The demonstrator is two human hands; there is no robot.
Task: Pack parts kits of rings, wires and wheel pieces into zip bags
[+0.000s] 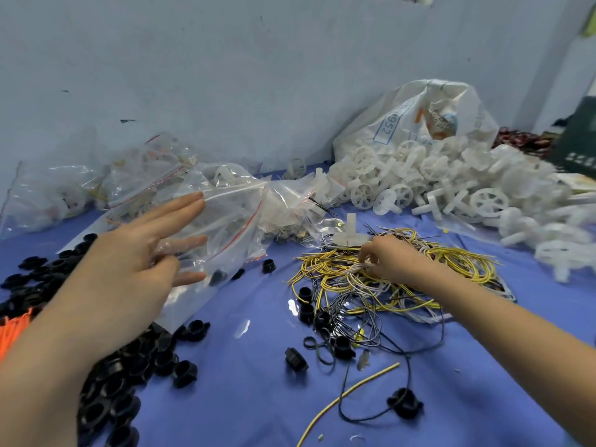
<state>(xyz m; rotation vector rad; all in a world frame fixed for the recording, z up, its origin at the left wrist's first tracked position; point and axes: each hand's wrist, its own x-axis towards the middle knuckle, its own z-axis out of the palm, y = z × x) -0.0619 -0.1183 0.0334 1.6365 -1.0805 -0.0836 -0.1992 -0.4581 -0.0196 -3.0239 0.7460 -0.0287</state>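
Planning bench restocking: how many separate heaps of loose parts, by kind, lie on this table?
Black plastic ring heap: 1
Yellow, white and black wire tangle: 1
White plastic wheel-piece heap: 1
Orange strip bundle: 1
Total: 4

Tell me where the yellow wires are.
Head view: the yellow wires lie right of centre on the blue cloth, under the right hand, near the white wheel pieces.

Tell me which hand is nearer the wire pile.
Right. The right hand is on the wire pile, fingers pinching strands; the left hand is off to its left, at a zip bag.
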